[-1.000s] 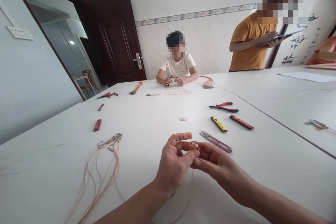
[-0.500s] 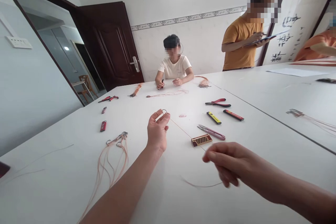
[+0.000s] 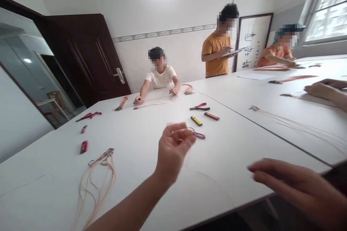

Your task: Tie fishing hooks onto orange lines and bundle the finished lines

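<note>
My left hand (image 3: 173, 151) is raised over the middle of the table, thumb and fingers closed on a fish hook (image 3: 191, 129) whose dark curved bend shows at the fingertips. A thin fishing line (image 3: 208, 175) trails slackly below this hand toward the front edge. My right hand (image 3: 295, 187), blurred, hovers near the front edge at lower right. Its thumb and forefinger look stretched and apart, with nothing visible between them. Partly behind my left hand lies a pair of pink-handled thread snips (image 3: 200, 135). The small gold-framed block is out of sight.
Hooks with orange lines (image 3: 101, 173) lie at left, near a red lighter (image 3: 84, 147). Red-handled pliers (image 3: 200, 107), a yellow lighter (image 3: 196, 121) and another red lighter (image 3: 211, 116) lie beyond my left hand. Other people sit or stand around the table (image 3: 141, 195); a co-worker's hands (image 3: 325, 90) rest at right.
The view has swung right and the right hand has moved away from the left, toward the table's front edge. The line, taut between both hands before, now hangs slack. The left hand still holds the hook.
</note>
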Available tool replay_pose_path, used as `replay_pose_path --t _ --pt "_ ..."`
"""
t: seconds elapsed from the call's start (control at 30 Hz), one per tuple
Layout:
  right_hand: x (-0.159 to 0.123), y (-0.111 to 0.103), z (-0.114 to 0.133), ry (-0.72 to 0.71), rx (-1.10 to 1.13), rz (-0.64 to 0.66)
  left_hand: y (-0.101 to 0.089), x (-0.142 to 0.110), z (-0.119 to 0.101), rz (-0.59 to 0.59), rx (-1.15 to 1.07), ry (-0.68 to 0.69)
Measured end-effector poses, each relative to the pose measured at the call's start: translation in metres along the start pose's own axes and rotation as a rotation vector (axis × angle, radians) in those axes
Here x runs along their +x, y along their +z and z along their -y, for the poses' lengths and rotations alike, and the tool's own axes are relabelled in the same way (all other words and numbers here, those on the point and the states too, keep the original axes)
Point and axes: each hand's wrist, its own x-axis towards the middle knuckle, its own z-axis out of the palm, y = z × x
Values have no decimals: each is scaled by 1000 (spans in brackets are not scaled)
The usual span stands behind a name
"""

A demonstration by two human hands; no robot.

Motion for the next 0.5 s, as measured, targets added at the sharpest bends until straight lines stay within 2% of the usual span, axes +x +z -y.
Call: replay_pose_path --t 0.07,0.13,0.23,0.33,0.4,0.5 --pt "12 11 18 -18 138 22 19 -22 2 112 -6 -56" --pt "18 27 32 -60 311 6 29 -38 5 158 -24 -121" --pt "17 47 41 -142 496 -26 32 -48 8 153 -37 -149" --pt "14 55 37 -178 540 -38 27 -46 11 143 22 -138" --pt "15 58 32 -183 503 -89 24 -42 14 142 133 -77" --pt "20 64 26 -218 461 -219 23 -35 20 176 371 209"
